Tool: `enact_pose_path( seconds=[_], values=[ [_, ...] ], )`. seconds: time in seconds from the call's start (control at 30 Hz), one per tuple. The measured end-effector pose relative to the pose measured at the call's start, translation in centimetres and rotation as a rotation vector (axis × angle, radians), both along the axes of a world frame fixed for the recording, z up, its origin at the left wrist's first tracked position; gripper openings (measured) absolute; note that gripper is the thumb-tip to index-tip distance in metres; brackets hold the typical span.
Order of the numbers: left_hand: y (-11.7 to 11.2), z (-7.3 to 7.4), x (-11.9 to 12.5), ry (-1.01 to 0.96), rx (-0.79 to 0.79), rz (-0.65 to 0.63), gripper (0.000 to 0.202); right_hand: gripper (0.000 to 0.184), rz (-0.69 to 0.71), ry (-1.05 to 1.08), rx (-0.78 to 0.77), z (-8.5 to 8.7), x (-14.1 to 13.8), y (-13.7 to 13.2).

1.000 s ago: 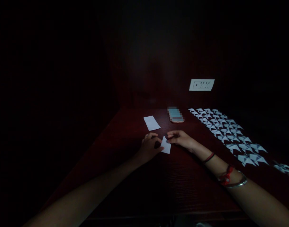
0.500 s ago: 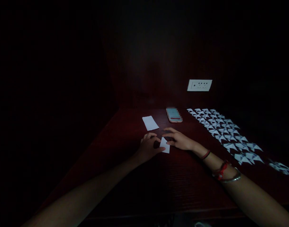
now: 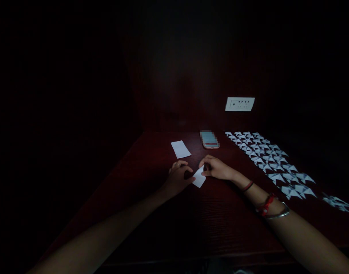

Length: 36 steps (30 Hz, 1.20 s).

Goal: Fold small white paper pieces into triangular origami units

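Left hand (image 3: pixel 178 177), right hand (image 3: pixel 219 169) close together, pinching.

One head-worn view, looking forward and down — table (image 3: pixel 208 224) close below

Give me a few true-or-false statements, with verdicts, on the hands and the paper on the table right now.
1. The left hand and the right hand both pinch the small white paper slip. True.
2. The pale rectangular phone lies under the left hand. False: it lies farther back on the dark red wooden table, apart from both hands.
3. The folded white paper pieces lie in rows to the right of the hands. True.
4. The flat white paper rectangle is stacked on the phone. False: it lies on the table left of the phone, apart from it.
5. The silver metal bangle is on the left wrist. False: it is on the right wrist.
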<state>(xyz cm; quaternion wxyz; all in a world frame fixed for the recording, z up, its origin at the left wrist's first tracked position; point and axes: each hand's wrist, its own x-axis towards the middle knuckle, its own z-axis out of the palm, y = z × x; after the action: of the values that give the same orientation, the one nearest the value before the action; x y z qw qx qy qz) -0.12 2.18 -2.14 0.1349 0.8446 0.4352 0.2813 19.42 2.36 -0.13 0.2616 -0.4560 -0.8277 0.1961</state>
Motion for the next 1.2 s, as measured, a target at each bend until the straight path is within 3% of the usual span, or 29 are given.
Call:
enact_pose_path(
  seconds=[0.17,0.3,0.43,0.6,0.77,0.87,1.07,1.2],
  values=[
    [0.0,0.2,0.0,-0.017,0.016,-0.020,0.011,0.002,-0.027,0.030,0.044,0.7,-0.4,-0.5],
    [-0.3,1.5,-0.3,-0.085,0.182,-0.005,0.001,0.004,-0.054,0.100,0.157,2.2,-0.7,-1.5],
    [-0.6,3.1,-0.8,-0.069,0.371,-0.044,0.006,0.008,0.005,0.165,0.187,3.1,-0.4,-1.9],
    [-0.4,2.6,-1.0,0.094,0.232,-0.345,0.013,0.008,0.110,0.053,0.080,2.2,0.7,-1.1],
    [0.2,2.0,-1.5,0.148,0.161,-0.393,0.019,0.010,0.142,-0.037,-0.008,1.3,1.4,-0.4],
    [0.3,2.0,-1.8,0.214,0.162,-0.463,0.020,0.011,0.069,0.042,-0.043,0.6,1.4,0.1],
    [0.3,1.9,-1.7,0.261,0.183,-0.508,0.024,0.026,-0.300,0.200,-0.081,-0.6,0.6,0.7],
    [0.3,1.6,-1.4,0.269,0.203,-0.470,0.023,0.018,-0.311,0.266,-0.061,-0.5,-0.2,0.1]
  ],
)
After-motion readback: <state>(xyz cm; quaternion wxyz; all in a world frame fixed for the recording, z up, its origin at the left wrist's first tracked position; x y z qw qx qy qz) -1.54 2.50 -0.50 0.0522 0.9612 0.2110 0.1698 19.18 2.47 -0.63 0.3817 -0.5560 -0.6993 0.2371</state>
